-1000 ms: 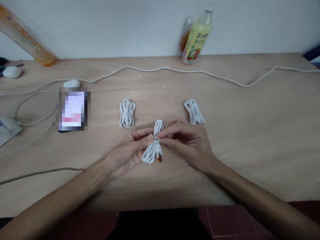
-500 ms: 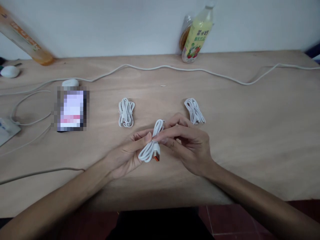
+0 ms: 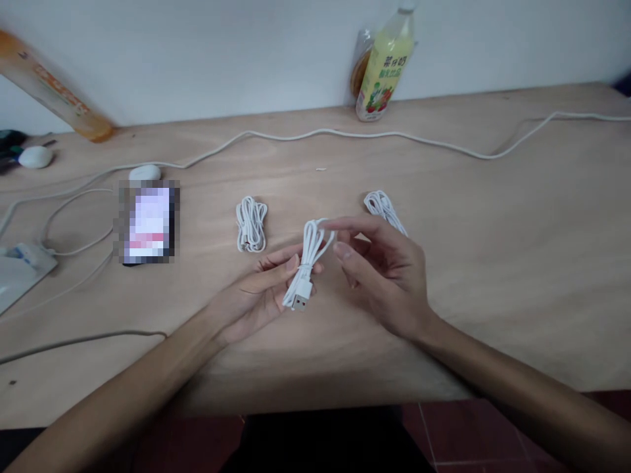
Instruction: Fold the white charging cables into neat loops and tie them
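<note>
Hands are meeting over the near middle of the wooden table, with one coiled white cable between them.

- Left hand is lying palm up, thumb and fingers pinching the coil at its wrapped waist. The coil is standing nearly upright in that grip, tilting slightly toward 1 o'clock and lifted off the wood.
- USB plug is hanging at the coil's 6 o'clock end, its metal mouth facing the camera, just beside the left fingertips.
- Right hand is hovering at 3 o'clock from the coil, half open. Index and thumb are apart, and their tips are sitting at the top loop. Whether they are actually pinching the loop cannot be told.

Around them:
- A second coil is lying flat at 10 o'clock from the held one, near but apart.
- A third coil is lying at 2 o'clock, partly hidden behind the right fingers.
- Phone, its screen blurred, is resting well off at 9 o'clock.
- A long white cord is trailing across the table's far half.
- Drink bottle with a yellow label is standing at 12 o'clock against the wall.
- An orange tube is leaning at the far 10 o'clock corner.
</note>
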